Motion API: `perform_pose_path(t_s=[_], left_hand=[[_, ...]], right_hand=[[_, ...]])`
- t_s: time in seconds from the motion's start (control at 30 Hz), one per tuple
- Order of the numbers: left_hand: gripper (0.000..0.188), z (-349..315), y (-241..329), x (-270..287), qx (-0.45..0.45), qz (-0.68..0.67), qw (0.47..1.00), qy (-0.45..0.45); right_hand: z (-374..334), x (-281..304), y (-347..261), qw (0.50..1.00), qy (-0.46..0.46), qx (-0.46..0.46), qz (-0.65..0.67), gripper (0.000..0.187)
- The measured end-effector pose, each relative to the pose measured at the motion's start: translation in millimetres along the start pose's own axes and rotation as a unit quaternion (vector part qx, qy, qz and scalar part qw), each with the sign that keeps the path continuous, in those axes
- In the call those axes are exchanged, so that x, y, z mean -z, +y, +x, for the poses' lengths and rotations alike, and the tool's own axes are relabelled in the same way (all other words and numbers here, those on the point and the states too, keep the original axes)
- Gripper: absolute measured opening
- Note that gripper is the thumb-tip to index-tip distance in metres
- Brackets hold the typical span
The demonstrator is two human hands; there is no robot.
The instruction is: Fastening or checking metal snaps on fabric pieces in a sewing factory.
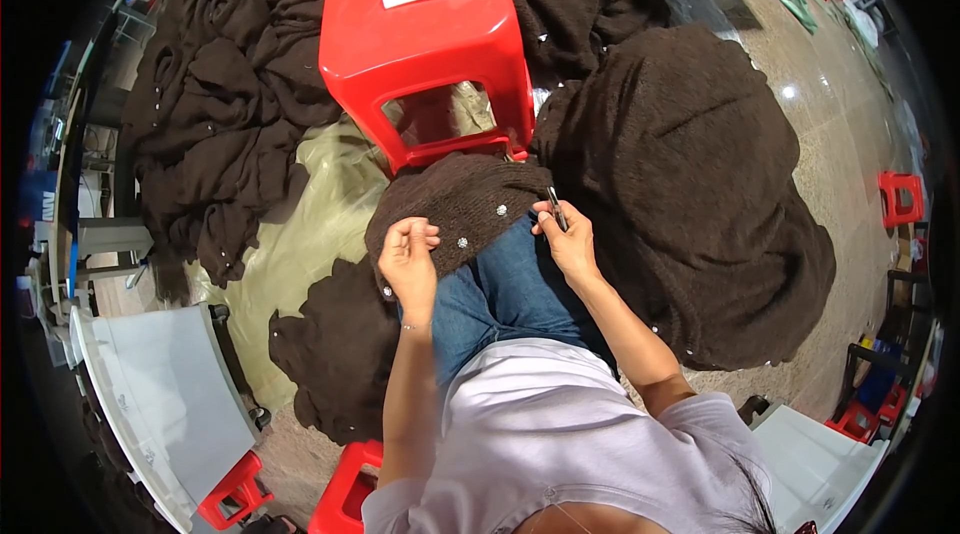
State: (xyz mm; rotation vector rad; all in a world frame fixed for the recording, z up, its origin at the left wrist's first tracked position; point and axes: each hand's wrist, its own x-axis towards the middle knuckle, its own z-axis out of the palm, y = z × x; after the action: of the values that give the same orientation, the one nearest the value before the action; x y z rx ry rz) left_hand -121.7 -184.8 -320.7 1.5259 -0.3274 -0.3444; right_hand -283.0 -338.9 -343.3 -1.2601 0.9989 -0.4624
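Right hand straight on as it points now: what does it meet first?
Likely the dark brown knitted fabric across the lap, just ahead of the slim metal tool in the right hand; the red plastic stool seems to come after. Depth there is unclear.

A garment workshop is suggested by large heaps of brown knitwear (690, 144), red plastic stools (420, 44) and white tables (170, 394).
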Motion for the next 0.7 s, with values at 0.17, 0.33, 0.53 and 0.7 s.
perform_pose_path(t_s=[0.17,0.33,0.53,0.7], left_hand=[[0.012,-7,11,19,0.011,0.055,0.998,0.027],[0.009,-22,14,-5,-0.102,0.195,0.973,-0.063],[0.016,-25,-4,-32,-0.187,0.254,0.943,-0.108],[0.017,-22,-8,-48,-0.188,0.232,0.949,-0.101]], right_hand=[[-3,-14,-12,0.992,-0.02,0.121,0.02,0.015],[1,-25,-25,0.957,-0.062,0.24,-0.154,0.023],[17,-26,-12,0.974,-0.04,0.184,-0.126,0.017],[19,-24,-12,0.979,-0.05,0.161,-0.115,0.016]])
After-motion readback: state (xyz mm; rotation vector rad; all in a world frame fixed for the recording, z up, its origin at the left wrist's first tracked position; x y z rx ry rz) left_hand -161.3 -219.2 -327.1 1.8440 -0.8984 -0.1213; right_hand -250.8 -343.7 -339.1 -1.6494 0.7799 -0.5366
